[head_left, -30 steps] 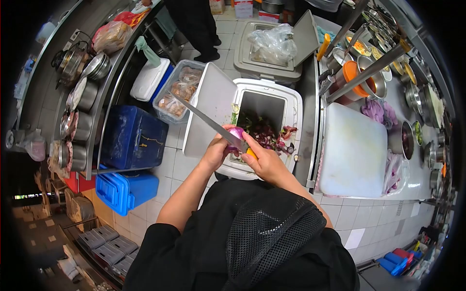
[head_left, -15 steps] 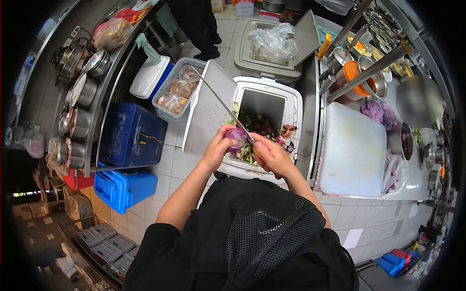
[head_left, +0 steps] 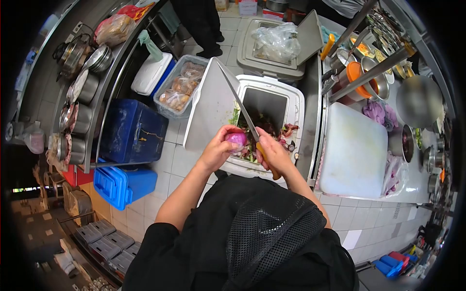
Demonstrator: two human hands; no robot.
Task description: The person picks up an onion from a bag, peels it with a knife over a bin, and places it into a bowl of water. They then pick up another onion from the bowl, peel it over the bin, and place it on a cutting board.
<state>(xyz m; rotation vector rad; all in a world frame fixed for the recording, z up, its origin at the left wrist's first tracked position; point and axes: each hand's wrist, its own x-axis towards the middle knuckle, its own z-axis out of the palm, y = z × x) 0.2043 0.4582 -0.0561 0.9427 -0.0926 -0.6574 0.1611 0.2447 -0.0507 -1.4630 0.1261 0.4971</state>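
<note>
My left hand [head_left: 218,149] is closed around a shiny purple-red onion [head_left: 236,140], its peeled side facing up. In my right hand [head_left: 275,154] is a long kitchen knife [head_left: 240,103] with a yellow-brown handle. The blade points forward and to the left, its edge a little apart from the onion. Both hands are over the near part of a white bin [head_left: 297,104], whose lid [head_left: 208,104] stands open to the left. Dark red skins and green scraps [head_left: 262,121] lie inside the bin and on its rim.
A second grey bin [head_left: 247,58] with a clear plastic bag [head_left: 276,41] stands beyond. To the right, a white cutting board [head_left: 353,150] lies on a steel counter. Tubs [head_left: 177,104] and blue containers [head_left: 133,136] line the left. Another person's dark legs [head_left: 201,24] are ahead.
The knife has moved off the onion and its blade has turned to point more forward. The onion now shows a smoother, brighter surface. More of the knife handle is visible.
</note>
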